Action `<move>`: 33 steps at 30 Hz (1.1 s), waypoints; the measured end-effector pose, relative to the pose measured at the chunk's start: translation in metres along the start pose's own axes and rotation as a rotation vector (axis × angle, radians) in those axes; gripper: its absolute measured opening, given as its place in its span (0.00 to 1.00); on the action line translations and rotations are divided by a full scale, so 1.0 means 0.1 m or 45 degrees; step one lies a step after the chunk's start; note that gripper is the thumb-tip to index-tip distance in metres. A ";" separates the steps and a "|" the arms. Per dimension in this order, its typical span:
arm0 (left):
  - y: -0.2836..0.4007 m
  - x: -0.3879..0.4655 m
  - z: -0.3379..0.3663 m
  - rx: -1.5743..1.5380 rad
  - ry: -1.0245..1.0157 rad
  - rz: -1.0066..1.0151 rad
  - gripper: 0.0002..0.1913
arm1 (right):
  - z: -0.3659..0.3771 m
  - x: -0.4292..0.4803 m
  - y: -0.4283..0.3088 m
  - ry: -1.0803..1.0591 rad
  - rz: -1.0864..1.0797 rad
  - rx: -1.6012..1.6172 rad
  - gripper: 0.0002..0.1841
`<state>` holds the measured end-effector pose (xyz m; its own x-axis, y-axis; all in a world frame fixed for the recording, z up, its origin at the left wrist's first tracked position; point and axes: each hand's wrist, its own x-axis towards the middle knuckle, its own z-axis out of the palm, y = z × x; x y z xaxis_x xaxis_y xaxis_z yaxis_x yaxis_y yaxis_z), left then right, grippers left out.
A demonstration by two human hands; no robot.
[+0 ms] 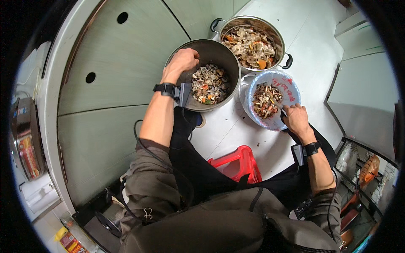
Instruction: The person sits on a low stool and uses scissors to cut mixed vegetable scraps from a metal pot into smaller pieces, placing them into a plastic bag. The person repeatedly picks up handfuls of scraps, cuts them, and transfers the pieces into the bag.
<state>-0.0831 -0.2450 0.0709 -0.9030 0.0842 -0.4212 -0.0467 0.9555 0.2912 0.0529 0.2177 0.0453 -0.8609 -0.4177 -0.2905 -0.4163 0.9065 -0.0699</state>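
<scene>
My left hand is at the upper left inside of a deep metal pot, its fingers bent; whether they pinch anything cannot be told. Chopped dried pieces, pale, dark and a few orange, lie in the pot. On the right, my right hand grips the dark handle of scissors, whose blades point into a bucket lined with a clear plastic bag. That bucket holds finely cut pieces. Behind both stands a two-handled steel pot with larger dried slices, seemingly mushrooms.
Green-grey cabinet doors run along the left. A red plastic stool is between my legs on the white tiled floor. At the lower right is a wire rack with bagged items. Cables hang from both wrist-worn devices.
</scene>
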 end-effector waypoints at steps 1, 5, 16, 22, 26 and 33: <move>-0.07 0.16 0.10 0.019 -0.085 -0.005 0.17 | -0.08 0.06 0.01 0.072 -0.041 0.130 0.17; -0.36 0.75 0.86 0.312 -0.476 -0.109 0.17 | -0.26 0.20 0.00 0.018 -0.034 0.345 0.22; -1.17 1.03 2.35 0.629 -0.823 -0.081 0.08 | -0.44 0.34 0.01 -0.090 -0.066 0.506 0.28; -1.09 0.95 2.30 0.672 -0.748 -0.006 0.05 | -0.41 0.32 0.02 -0.121 -0.054 0.467 0.28; -1.16 1.00 2.33 0.553 -0.769 -0.075 0.07 | -0.40 0.31 0.04 -0.108 -0.049 0.456 0.28; -1.02 0.90 1.79 0.383 -0.696 0.023 0.12 | -0.52 0.30 0.02 -0.019 -0.125 0.493 0.26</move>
<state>-0.0829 -0.2843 -0.1508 -0.5496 0.1576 -0.8205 0.1611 0.9836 0.0810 0.0108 0.2039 0.0858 -0.8167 -0.5055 -0.2784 -0.3531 0.8193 -0.4518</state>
